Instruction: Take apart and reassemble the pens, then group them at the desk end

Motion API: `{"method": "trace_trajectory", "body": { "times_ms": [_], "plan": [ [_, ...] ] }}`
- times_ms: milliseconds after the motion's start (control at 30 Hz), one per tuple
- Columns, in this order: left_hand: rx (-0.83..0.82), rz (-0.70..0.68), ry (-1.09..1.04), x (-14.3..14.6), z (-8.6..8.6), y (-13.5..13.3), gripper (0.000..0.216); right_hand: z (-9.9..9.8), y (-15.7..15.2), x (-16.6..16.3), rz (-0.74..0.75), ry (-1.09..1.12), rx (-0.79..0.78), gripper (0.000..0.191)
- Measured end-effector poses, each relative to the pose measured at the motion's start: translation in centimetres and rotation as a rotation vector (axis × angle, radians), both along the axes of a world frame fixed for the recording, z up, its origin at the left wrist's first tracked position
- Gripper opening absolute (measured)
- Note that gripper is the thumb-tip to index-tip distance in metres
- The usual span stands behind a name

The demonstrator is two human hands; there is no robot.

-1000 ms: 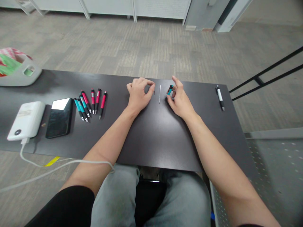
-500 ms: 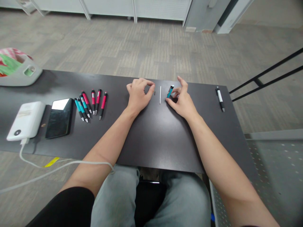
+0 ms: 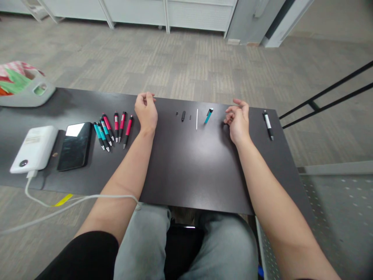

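My left hand point(image 3: 147, 112) is turned on its side near the table's far edge, fingers loosely curled with nothing seen in them. To the right of the pen parts my right hand point(image 3: 239, 121) rests with its fingers half bent and apart, holding nothing. Between the hands lie parts of a pen in a row: a tiny dark piece point(image 3: 176, 113), a black grip sleeve point(image 3: 183, 116), a small spring-like piece point(image 3: 190, 117), a thin pale ink refill point(image 3: 197, 119) and a teal pen barrel with a black clip point(image 3: 208, 116).
Several teal pens point(image 3: 101, 136) and red pens point(image 3: 121, 126) lie left of my left arm. Farther left are a black phone point(image 3: 74, 147), a white power bank point(image 3: 35, 149) with a cable, and a basket point(image 3: 43, 95). A white-and-black pen point(image 3: 268, 125) lies at the right.
Both hands have moved apart, the left one leftward and the right one rightward off the teal barrel. The grip sleeve and the tiny dark piece now show on the table.
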State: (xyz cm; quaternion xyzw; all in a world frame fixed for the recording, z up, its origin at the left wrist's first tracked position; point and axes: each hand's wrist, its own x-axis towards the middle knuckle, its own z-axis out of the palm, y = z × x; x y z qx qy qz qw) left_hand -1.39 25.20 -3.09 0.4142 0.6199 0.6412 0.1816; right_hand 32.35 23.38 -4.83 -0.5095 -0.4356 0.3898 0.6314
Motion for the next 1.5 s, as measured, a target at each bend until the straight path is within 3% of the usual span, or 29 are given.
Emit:
{"method": "trace_trajectory", "body": {
  "times_ms": [167, 267, 367, 567, 667, 800, 967, 1200, 1333, 1500],
  "plan": [
    [0.049, -0.047, 0.039, 0.7, 1.5, -1.0, 0.049, -0.4, 0.1, 0.3, 0.035, -0.1, 0.032, 0.031],
    [0.111, -0.11, 0.063, 0.9, 2.6, -1.5, 0.049, -0.6, -0.2, 0.5, 0.096, -0.24, 0.045, 0.036],
    [0.165, -0.153, 0.15, 1.7, 2.5, -2.0, 0.044, -0.1, -1.0, 0.2, 0.203, -0.395, 0.054, 0.047],
    [0.068, -0.469, 0.584, 5.5, 1.6, -4.2, 0.022, 1.3, -2.6, -1.3, 0.352, -0.58, 0.068, 0.065],
    [0.017, -0.583, 0.809, 7.0, 2.0, -5.5, 0.008, 1.3, -2.3, -1.4, 0.342, -0.542, 0.069, 0.061],
    [-0.036, -0.662, 0.942, 7.7, 2.5, -6.2, 0.012, 0.8, -1.3, -1.1, 0.204, -0.339, 0.108, 0.063],
    [-0.037, -0.742, 0.979, 7.4, 2.8, -6.4, 0.015, 0.2, -0.4, -0.9, 0.132, -0.192, 0.181, 0.065],
    [-0.106, -0.847, 0.943, 7.2, 3.0, -6.4, 0.017, 0.1, -0.6, -0.7, 0.141, -0.129, 0.2, 0.068],
    [-0.115, -0.858, 0.872, 7.1, 2.0, -6.0, 0.027, 1.4, -1.1, -0.9, 0.105, -0.196, 0.125, 0.066],
    [-0.03, -0.87, 0.788, 7.0, 0.8, -5.5, 0.014, 3.6, -2.1, -1.8, 0.082, -0.291, -0.002, 0.063]
  ]
}}
